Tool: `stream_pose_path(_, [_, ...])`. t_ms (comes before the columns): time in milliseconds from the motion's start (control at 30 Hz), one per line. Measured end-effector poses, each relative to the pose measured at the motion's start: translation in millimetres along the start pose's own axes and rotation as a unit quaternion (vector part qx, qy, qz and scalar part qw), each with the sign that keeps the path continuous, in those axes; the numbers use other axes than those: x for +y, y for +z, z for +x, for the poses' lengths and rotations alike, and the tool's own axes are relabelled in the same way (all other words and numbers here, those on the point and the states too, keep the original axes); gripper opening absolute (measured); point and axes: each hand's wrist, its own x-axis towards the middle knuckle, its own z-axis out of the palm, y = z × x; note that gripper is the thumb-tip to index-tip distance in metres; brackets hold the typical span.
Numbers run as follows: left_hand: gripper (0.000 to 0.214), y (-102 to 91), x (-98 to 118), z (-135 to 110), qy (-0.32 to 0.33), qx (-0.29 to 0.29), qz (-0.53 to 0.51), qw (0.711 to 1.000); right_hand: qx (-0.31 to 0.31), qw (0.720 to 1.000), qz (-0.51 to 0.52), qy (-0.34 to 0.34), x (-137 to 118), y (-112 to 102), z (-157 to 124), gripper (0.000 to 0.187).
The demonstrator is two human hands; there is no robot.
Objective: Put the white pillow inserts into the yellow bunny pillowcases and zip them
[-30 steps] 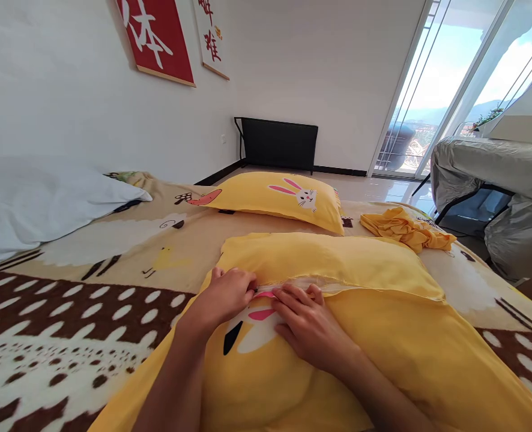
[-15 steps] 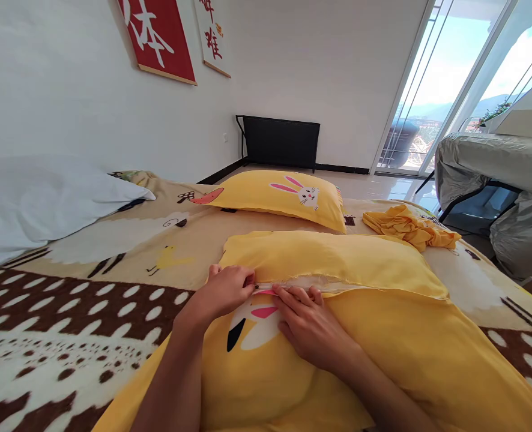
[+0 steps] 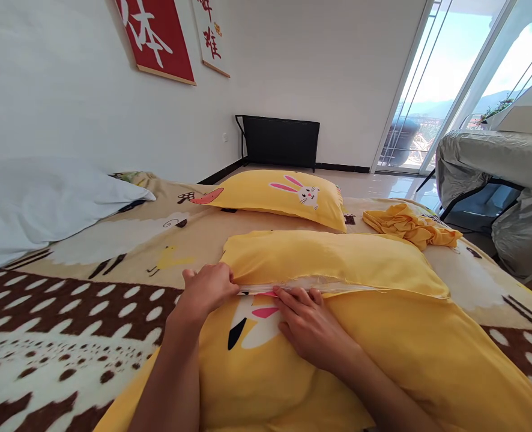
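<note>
A yellow pillowcase (image 3: pixel 338 258) with a pillow inside lies in front of me on the bed. Its zipper line (image 3: pixel 293 288) runs across, partly parted and showing white filling. My left hand (image 3: pixel 207 288) is closed in a pinch at the left end of the zipper, near the case's corner. Just to the right, my right hand (image 3: pixel 308 321) rests flat on the yellow cloth below the zipper, fingers together and pressing it down. A rabbit print (image 3: pixel 250 321) shows between my two hands.
A second yellow rabbit pillow (image 3: pixel 279 195) lies farther back. A crumpled yellow cloth (image 3: pixel 410 225) sits at the right, a white pillow (image 3: pixel 45 201) at the left. The blanket (image 3: pixel 68 300) has a brown and cream pattern. A grey covered object (image 3: pixel 495 180) stands beside the bed.
My left hand has slid leftward along the zipper toward the pillowcase corner. My right hand has stayed in place on the cloth.
</note>
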Motion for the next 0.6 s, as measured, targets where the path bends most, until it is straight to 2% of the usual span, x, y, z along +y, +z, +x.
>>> stream_pose_path(467, [0.009,3.4,-20.6,11.0,-0.036,-0.020,-0.048,0.998,0.002,1.000,-0.004,0.001,0.6,1.7,-0.6,0.038])
stream_pose_path(600, [0.013,4.1,-23.1,9.5,-0.036,-0.010,-0.055,0.998,-0.006,1.000,0.007,0.001,0.5,0.3,-0.1,0.037])
